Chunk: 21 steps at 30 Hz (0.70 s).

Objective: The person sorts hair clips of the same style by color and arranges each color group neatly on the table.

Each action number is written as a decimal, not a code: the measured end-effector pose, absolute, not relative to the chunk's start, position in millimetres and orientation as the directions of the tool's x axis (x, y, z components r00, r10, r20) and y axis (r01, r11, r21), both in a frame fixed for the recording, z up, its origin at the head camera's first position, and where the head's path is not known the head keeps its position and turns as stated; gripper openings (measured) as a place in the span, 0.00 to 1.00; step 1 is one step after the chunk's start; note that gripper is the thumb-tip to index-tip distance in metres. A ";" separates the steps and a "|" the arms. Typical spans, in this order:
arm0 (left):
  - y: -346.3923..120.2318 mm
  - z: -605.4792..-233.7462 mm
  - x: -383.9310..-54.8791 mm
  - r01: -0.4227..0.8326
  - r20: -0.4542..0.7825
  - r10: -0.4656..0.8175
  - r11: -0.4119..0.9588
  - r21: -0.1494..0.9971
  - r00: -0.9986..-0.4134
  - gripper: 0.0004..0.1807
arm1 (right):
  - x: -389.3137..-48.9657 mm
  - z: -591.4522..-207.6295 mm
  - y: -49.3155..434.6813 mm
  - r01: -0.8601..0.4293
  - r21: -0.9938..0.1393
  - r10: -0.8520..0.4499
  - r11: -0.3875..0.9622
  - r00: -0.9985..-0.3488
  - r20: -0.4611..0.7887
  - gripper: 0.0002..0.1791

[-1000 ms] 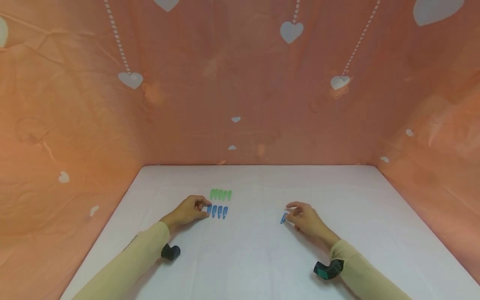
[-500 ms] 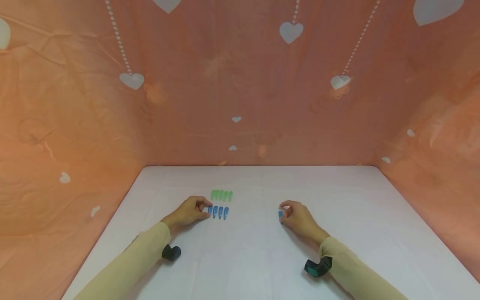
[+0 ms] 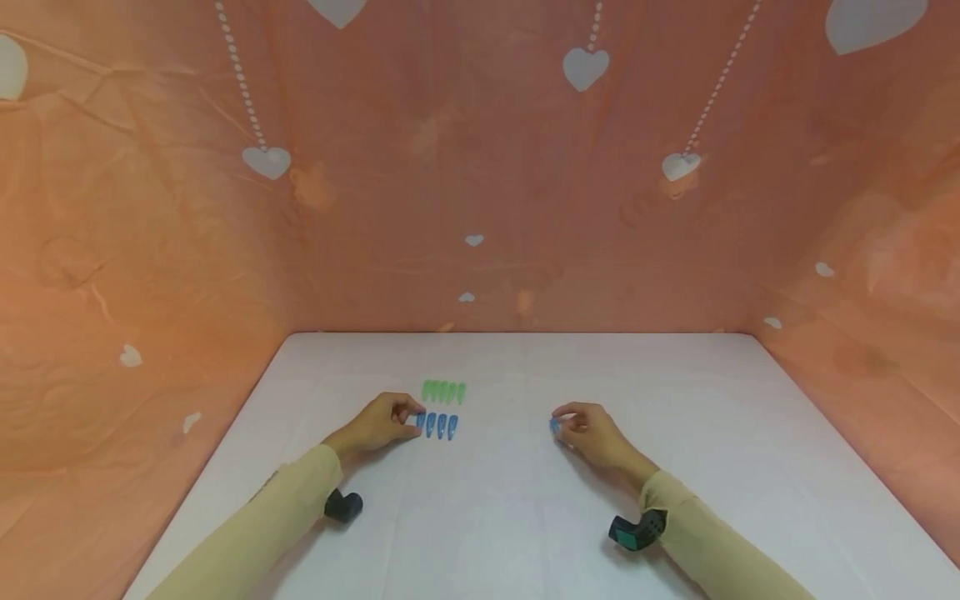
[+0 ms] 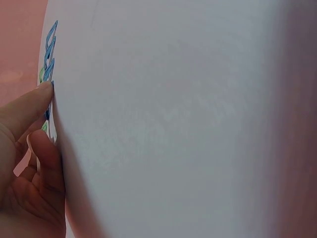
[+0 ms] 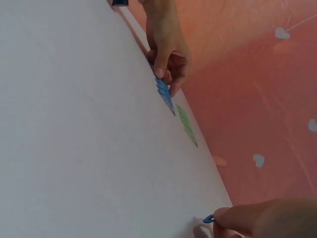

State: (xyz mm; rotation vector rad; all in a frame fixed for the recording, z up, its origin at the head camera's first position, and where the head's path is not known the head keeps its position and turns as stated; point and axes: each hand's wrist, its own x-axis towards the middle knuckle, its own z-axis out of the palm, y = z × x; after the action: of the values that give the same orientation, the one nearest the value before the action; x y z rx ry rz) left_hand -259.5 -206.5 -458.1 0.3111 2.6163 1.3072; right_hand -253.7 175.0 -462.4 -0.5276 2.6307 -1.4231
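A short row of blue snap hair clips [image 3: 442,426] lies on the white table, and my left hand [image 3: 378,419] is at its left end. Thumb and forefinger there pinch the leftmost blue clip [image 3: 421,420] at its two ends. Behind this row lies a row of green hair clips [image 3: 444,392]. Off to the right, my right hand [image 3: 596,433] holds another blue hair clip [image 3: 555,426] between thumb and fingers, just over the table. In the right wrist view that held clip [image 5: 208,218] pokes out from the fingertips.
The white table [image 3: 510,517] ends at an orange cloth backdrop [image 3: 517,192] printed with hearts, which also rises on both sides. Each wrist wears a dark device, one at the left wrist [image 3: 343,506] and one at the right wrist [image 3: 637,531].
My right hand has moved left with the blue hair clip, which has turned in its fingers. My left hand stays at the row's left end.
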 end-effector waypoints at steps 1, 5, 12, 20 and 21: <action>-206.5 -458.0 -259.6 0.098 -0.084 0.275 0.587 0.804 -0.958 0.19 | -253.6 -462.2 173.9 -0.239 -0.848 -0.353 0.473 -0.933 0.066 0.15; -206.5 -457.7 -259.8 0.099 -0.082 0.276 0.584 0.806 -0.958 0.19 | -253.2 -461.9 167.6 -0.173 -0.910 -0.360 0.376 -0.932 0.029 0.16; -207.0 -458.3 -260.4 0.103 -0.080 0.279 0.582 0.807 -0.957 0.19 | -251.7 -460.7 154.2 -0.129 -0.935 -0.364 0.332 -0.931 -0.001 0.17; -206.7 -457.9 -259.8 0.099 -0.082 0.273 0.589 0.802 -0.959 0.19 | -254.2 -462.7 143.1 -0.129 -0.951 -0.393 0.279 -0.919 0.010 0.18; -206.8 -457.9 -259.7 0.100 -0.082 0.273 0.591 0.800 -0.959 0.19 | -254.6 -463.1 142.1 -0.125 -0.955 -0.398 0.270 -0.917 0.008 0.18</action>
State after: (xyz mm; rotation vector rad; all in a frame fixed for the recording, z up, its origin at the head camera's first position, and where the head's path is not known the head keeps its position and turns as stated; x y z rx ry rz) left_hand -259.7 -206.8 -457.9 0.3107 2.6231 1.3014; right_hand -254.6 142.1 -463.1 -0.4858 2.3064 -1.6999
